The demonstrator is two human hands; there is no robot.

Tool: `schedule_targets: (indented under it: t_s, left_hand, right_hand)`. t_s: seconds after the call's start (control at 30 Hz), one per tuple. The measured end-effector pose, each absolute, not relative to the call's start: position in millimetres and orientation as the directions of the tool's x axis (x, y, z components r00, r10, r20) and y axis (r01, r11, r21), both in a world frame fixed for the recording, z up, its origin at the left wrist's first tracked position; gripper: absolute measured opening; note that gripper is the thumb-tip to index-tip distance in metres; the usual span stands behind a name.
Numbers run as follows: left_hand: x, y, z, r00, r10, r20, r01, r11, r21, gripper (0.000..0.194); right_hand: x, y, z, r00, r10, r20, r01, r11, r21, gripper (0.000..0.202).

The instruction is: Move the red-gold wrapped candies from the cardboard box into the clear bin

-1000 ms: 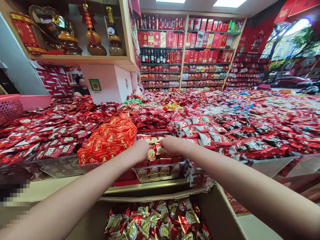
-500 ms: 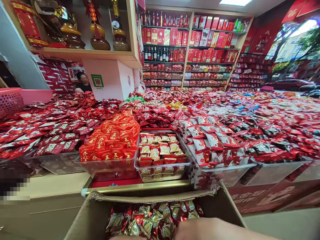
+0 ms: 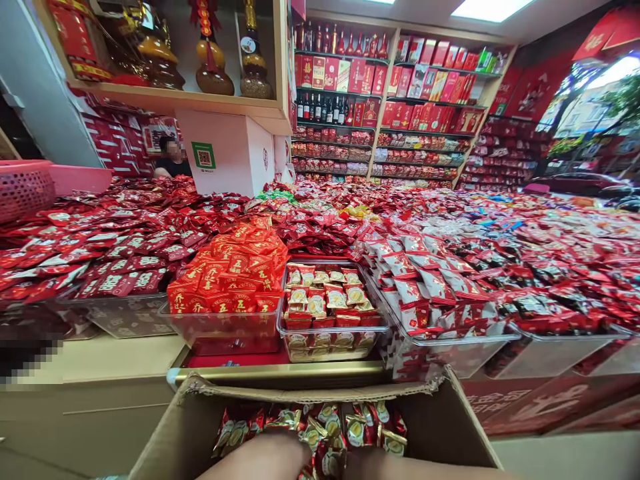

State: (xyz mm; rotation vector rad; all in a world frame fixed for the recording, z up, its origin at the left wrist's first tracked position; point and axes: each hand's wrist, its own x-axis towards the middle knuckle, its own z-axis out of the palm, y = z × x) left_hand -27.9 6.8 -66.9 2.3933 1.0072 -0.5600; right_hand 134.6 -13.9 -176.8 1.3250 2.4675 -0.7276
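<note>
A cardboard box (image 3: 463, 407) stands at the bottom of the view with its top open. Inside it lie wrapped candies (image 3: 356, 430) in red and gold, each with a pale yellow round picture. My left hand (image 3: 273, 453) reaches among these candies from the lower left. From the lower right, my right hand (image 3: 373, 463) is down in them as well. Motion blurs both hands, and their fingers are hidden, so any candy in them cannot be made out. Just beyond the box, a clear plastic bin (image 3: 333, 329) holds similar candies in neat rows.
Left of that bin, another holds orange-red packets (image 3: 233, 273); to the right, one holds red and white packets (image 3: 435, 287). Heaps of wrapped sweets cover the counter behind. A pink basket (image 3: 25, 190) stands far left. A person (image 3: 173, 160) is in the back.
My left hand has come further up into the box, over the candies. The right hand has drawn lower and turned darker with blur. The view has shifted slightly.
</note>
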Motion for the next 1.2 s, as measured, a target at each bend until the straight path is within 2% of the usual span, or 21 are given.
schedule_targets:
  t_s: [0.07, 0.13, 0.17, 0.23, 0.33, 0.4, 0.47, 0.57, 0.63, 0.7, 0.97, 1.07, 1.2]
  left_hand:
    - [-26.6, 8.4, -57.5, 0.652, 0.548, -0.525, 0.742, -0.606, 0.288, 0.035]
    - [-24.6, 10.5, -45.9, 0.685, 0.521, -0.510, 0.718, -0.604, 0.347, 0.037]
    - [-24.0, 11.6, -40.0, 0.707, 0.500, -0.500, 0.698, -0.606, 0.382, 0.036]
    - [-24.0, 13.7, -29.1, 0.743, 0.448, -0.496, 0.660, -0.611, 0.438, 0.032]
    - [-24.9, 15.7, -16.7, 0.768, 0.413, -0.489, 0.639, -0.545, 0.543, 0.018]
    - [-24.0, 15.7, -10.8, 0.789, 0.442, -0.427, 0.601, -0.410, 0.686, 0.009]
    - [-21.2, 15.3, -6.2, 0.800, 0.492, -0.344, 0.498, -0.224, 0.838, 0.006]
    - [-15.4, 15.2, -2.4, 0.807, 0.518, -0.282, 0.283, 0.080, 0.956, 0.014]
    - [-12.2, 16.0, -2.1, 0.810, 0.520, -0.271, 0.179, 0.221, 0.959, 0.019]
    - [-10.5, 16.9, -2.6, 0.804, 0.539, -0.252, 0.120, 0.269, 0.956, 0.020]
    - [-13.6, 16.6, -3.3, 0.821, 0.519, -0.239, 0.057, 0.341, 0.938, 0.027]
    - [-14.6, 17.1, -3.9, 0.843, 0.497, -0.209, 0.031, 0.342, 0.939, 0.030]
    - [-13.0, 19.8, -3.2, 0.802, 0.560, -0.209, -0.016, 0.369, 0.929, 0.032]
  right_hand:
    - [132.6, -10.5, -155.8, -0.532, 0.671, -0.515, 0.835, 0.515, -0.192, 0.021]
    - [133.8, -8.2, -123.6, -0.534, 0.634, -0.560, 0.814, 0.565, -0.136, 0.019]
    - [135.8, -8.2, -105.6, -0.543, 0.635, -0.549, 0.819, 0.545, -0.180, 0.016]
    - [141.7, -10.6, -71.5, -0.601, 0.686, -0.411, 0.794, 0.453, -0.406, 0.009]
    - [151.3, -17.9, -35.8, -0.571, 0.793, -0.212, 0.644, 0.273, -0.715, 0.003]
    - [155.9, -21.3, -23.8, -0.493, 0.858, -0.141, 0.552, 0.184, -0.813, 0.005]
    - [158.9, -21.8, -18.1, -0.406, 0.913, -0.047, 0.460, 0.160, -0.873, 0.007]
    - [160.7, -18.6, -15.9, -0.312, 0.950, 0.008, 0.264, 0.095, -0.960, 0.012]
    - [160.4, -16.2, -16.3, -0.298, 0.953, -0.053, 0.130, -0.014, -0.991, 0.016]
    - [158.9, -15.0, -17.3, -0.291, 0.953, -0.088, 0.053, -0.076, -0.996, 0.019]
    - [156.0, -15.8, -22.6, -0.233, 0.972, -0.028, 0.046, -0.018, -0.999, 0.030]
    - [157.5, -17.1, -23.1, -0.198, 0.979, 0.043, 0.075, 0.059, -0.995, 0.029]
    - [160.6, -17.4, -21.0, -0.122, 0.986, 0.116, 0.056, 0.123, -0.991, 0.026]
